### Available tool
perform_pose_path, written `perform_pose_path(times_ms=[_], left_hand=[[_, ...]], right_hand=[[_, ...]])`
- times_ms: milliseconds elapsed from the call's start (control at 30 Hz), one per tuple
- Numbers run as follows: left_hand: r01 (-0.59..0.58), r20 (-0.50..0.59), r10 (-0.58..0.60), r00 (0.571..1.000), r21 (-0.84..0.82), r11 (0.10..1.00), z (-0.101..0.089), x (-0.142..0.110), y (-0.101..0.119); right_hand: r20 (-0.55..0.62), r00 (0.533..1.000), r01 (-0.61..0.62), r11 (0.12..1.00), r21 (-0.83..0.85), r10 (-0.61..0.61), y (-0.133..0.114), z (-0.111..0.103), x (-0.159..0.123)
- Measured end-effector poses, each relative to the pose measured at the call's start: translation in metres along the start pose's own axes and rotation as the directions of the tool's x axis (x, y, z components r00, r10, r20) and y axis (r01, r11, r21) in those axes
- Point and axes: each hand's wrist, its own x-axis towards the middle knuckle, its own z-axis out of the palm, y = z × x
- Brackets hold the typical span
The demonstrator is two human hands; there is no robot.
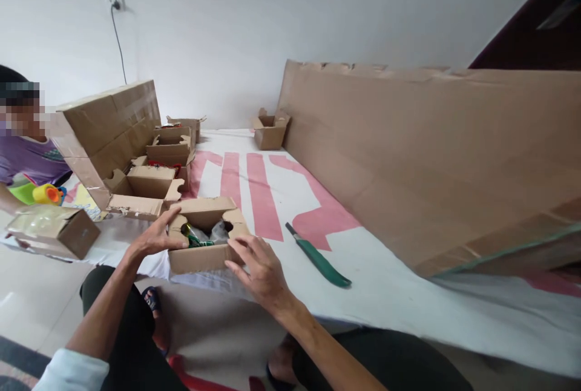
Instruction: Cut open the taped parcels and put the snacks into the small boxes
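Note:
A small open cardboard box [202, 259] sits at the near edge of the cloth-covered table, in front of me. Inside it lie something green and shiny [200, 241], perhaps a bottle, and clear crumpled plastic [220, 232]. My left hand [157, 235] grips the box's left end, thumb and fingers on either side of the flap. At the right end, my right hand [261, 267] has its fingers over the rim and its thumb against the front wall. A green-handled knife [320, 261] lies on the cloth to the right of my right hand.
Several open cardboard boxes [147, 184] line the left side, beside a taped carton wall [113, 124]. A large cardboard panel [422, 161] stands at right, with a small open box [271, 132] at its far end. A person in purple [27, 161] sits left, near a closed box [57, 230] and tape roll [45, 193].

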Motion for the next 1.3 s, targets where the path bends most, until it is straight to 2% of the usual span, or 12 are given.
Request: perform_pose_path(times_ms=[100, 200, 333, 433, 533, 667, 733, 833, 933, 1133, 1200, 1300], left_hand=[[-0.019, -0.011, 0.019, 1.000, 0.026, 0.999, 0.000, 0.009, 0.006], [-0.018, -0.018, 0.020, 1.000, 0.071, 0.997, 0.001, 0.013, 0.010], [-0.028, -0.057, 0.041, 0.998, 0.206, 0.978, 0.010, 0.013, 0.016], [-0.003, -0.104, 0.044, 0.994, 0.361, 0.933, 0.021, 0.014, 0.025], [0.058, -0.132, 0.000, 0.991, 0.432, 0.900, 0.024, 0.016, 0.039], [-0.028, -0.171, 0.082, 0.982, 0.295, 0.955, 0.003, 0.009, 0.049], [-0.116, -0.216, 0.174, 0.961, 0.258, 0.959, -0.011, -0.001, 0.044], [-0.151, -0.229, 0.241, 0.943, 0.351, 0.924, -0.021, -0.017, 0.031], [-0.105, -0.214, 0.203, 0.955, 0.398, 0.912, -0.013, -0.028, 0.021], [-0.077, -0.229, 0.137, 0.964, 0.254, 0.964, 0.020, -0.034, 0.013], [-0.073, -0.245, 0.131, 0.961, 0.233, 0.970, 0.027, -0.036, 0.011], [-0.062, -0.268, 0.126, 0.955, 0.235, 0.970, 0.030, -0.039, 0.009]], right_hand=[[0.050, 0.999, -0.015, 0.998, -0.055, 0.018, -0.005, 0.010, 0.002], [0.031, 0.999, -0.040, 0.994, -0.099, 0.043, -0.013, 0.016, -0.001], [0.045, 0.998, -0.050, 0.994, -0.101, 0.054, -0.021, 0.010, 0.002], [0.110, 0.993, -0.039, 0.996, -0.079, 0.048, -0.023, 0.000, 0.019], [0.241, 0.970, 0.031, 0.999, -0.008, -0.028, -0.020, -0.005, 0.043], [0.385, 0.918, 0.105, 0.994, 0.006, -0.100, -0.009, -0.013, 0.066], [0.365, 0.928, 0.092, 0.995, -0.037, -0.073, -0.002, -0.022, 0.071], [0.265, 0.964, 0.010, 0.993, -0.121, 0.022, 0.010, -0.040, 0.071], [0.232, 0.961, -0.117, 0.981, -0.156, 0.152, 0.024, -0.047, 0.062], [0.298, 0.884, -0.394, 0.917, 0.065, 0.359, 0.037, -0.036, 0.039], [0.293, 0.888, -0.379, 0.925, 0.032, 0.354, 0.035, -0.038, 0.041], [0.289, 0.931, -0.208, 0.974, -0.084, 0.224, 0.030, -0.045, 0.055]])
